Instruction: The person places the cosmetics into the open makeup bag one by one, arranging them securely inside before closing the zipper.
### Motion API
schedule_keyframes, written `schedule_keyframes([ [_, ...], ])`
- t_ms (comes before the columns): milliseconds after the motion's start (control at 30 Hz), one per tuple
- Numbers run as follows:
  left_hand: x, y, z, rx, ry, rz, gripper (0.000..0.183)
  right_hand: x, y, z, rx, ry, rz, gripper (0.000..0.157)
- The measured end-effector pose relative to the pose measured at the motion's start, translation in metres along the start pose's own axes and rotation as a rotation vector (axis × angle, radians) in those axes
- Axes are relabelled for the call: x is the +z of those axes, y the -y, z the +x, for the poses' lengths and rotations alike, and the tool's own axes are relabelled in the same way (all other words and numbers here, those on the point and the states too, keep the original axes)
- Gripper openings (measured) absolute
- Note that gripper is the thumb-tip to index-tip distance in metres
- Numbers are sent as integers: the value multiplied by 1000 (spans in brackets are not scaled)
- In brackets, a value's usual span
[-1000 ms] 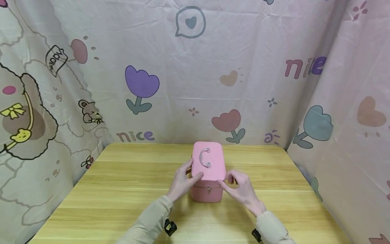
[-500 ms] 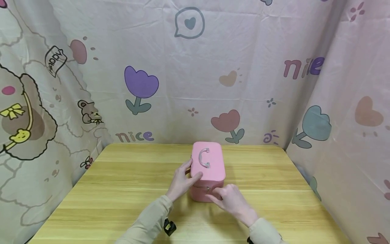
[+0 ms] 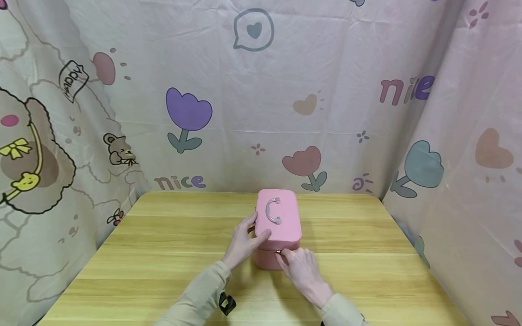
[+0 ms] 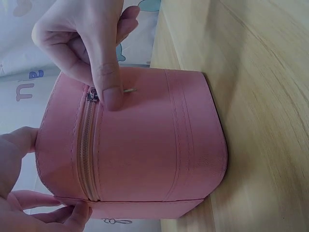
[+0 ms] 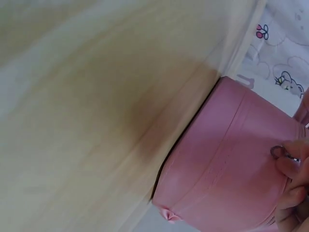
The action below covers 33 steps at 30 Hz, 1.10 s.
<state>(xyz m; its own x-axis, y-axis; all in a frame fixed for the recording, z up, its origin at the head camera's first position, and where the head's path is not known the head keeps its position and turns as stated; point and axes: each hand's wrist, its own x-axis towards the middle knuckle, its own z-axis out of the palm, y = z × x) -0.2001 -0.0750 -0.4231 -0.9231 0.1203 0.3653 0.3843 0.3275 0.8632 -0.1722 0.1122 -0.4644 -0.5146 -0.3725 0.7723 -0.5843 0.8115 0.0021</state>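
Observation:
A pink vanity case (image 3: 287,215) stands upright on the table with its lid down. On the lid is a curved, silvery carrying handle (image 3: 269,212). My left hand (image 3: 242,244) holds the lid's near left part, thumb on top and fingers along the side. At the front, my right hand (image 3: 302,271) pinches the zipper pull (image 4: 130,90) between thumb and curled forefinger. The zipper (image 4: 87,152) runs just below the lid, its teeth together where they show. In the right wrist view, the ring end of the pull (image 5: 276,152) pokes out past the fingertips.
The light wooden table (image 3: 175,235) extends around the case on all sides. Behind it hangs a pale printed curtain (image 3: 244,90), with more cloth at left and right. A small pink bow (image 5: 169,214) sits low on the case's side.
My right hand has gone from the lid's near right corner down and left to the front, and now pinches the zipper pull. The left hand and the case have barely moved.

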Motion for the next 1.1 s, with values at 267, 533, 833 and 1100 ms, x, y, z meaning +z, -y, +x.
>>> schedule_keyframes([
  [267, -1, -1, -1, -8, 8, 3, 71, -3, -2, -1, 15, 26, 55, 26],
  [533, -1, -2, -1, -16, 9, -1, 72, -6, -7, 1, -33, 28, 18, 29],
  [833, 1, -1, 0, -15, 13, -8, 72, -17, 3, 6, 10, 120, -50, 33],
  [1100, 0, -2, 0, -29, 14, -8, 72, -21, 8, 8, 23, 132, 28, 30],
])
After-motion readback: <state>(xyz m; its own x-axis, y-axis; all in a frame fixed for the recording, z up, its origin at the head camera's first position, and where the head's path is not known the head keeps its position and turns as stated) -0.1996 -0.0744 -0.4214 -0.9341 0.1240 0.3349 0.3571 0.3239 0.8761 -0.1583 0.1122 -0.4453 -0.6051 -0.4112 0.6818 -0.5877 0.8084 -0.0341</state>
